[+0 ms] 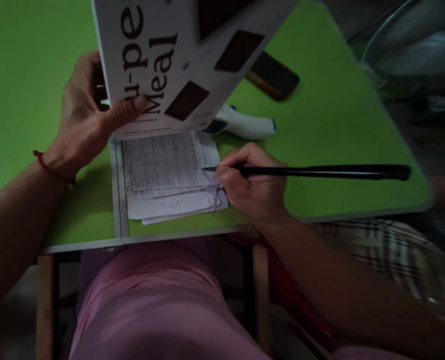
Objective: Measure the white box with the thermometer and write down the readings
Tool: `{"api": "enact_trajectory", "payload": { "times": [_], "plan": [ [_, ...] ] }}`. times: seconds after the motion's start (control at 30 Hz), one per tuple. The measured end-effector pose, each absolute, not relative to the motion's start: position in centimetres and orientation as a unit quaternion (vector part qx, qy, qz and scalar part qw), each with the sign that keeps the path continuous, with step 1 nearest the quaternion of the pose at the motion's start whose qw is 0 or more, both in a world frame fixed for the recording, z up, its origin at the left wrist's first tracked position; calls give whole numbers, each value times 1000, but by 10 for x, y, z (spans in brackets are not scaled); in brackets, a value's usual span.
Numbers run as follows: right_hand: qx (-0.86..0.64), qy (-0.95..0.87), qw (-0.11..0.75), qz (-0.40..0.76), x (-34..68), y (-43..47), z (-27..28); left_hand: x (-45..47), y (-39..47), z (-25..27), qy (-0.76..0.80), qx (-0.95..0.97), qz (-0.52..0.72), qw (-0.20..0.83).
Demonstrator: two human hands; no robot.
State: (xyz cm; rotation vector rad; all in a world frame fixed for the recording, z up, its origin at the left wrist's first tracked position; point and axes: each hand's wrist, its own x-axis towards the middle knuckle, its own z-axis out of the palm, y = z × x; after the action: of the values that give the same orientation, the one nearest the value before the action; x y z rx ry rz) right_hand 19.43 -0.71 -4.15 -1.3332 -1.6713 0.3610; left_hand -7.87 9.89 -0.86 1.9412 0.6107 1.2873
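Note:
My left hand point(89, 107) grips a white printed box point(150, 85) by its lower left side, the thumb across its front and the fingers behind. Large letters reading "Meal" and dark rectangles show on the box; its top runs out of view. Below it lies a stack of small paper sheets point(162, 162) covered in dense handwriting. In my right hand point(254, 182) is a long black pen point(327, 171), its tip at the right part of the top sheet. Whether the tip touches the paper I cannot tell.
Behind the box, partly covered, are a white and blue thermometer-like device point(250, 125) and a dark phone-like device point(277, 77). The green folding table point(338, 125) has a metal seam left of the papers. A plaid cloth point(391, 250) is at the lower right, beyond the edge.

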Motion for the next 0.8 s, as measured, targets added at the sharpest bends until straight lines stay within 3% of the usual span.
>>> {"api": "enact_trajectory", "payload": {
  "times": [0.8],
  "plan": [
    [-525, -693, 472, 149, 197, -7, -44, -75, 90, -2, 272, 730, 492, 389]
  ]
}}
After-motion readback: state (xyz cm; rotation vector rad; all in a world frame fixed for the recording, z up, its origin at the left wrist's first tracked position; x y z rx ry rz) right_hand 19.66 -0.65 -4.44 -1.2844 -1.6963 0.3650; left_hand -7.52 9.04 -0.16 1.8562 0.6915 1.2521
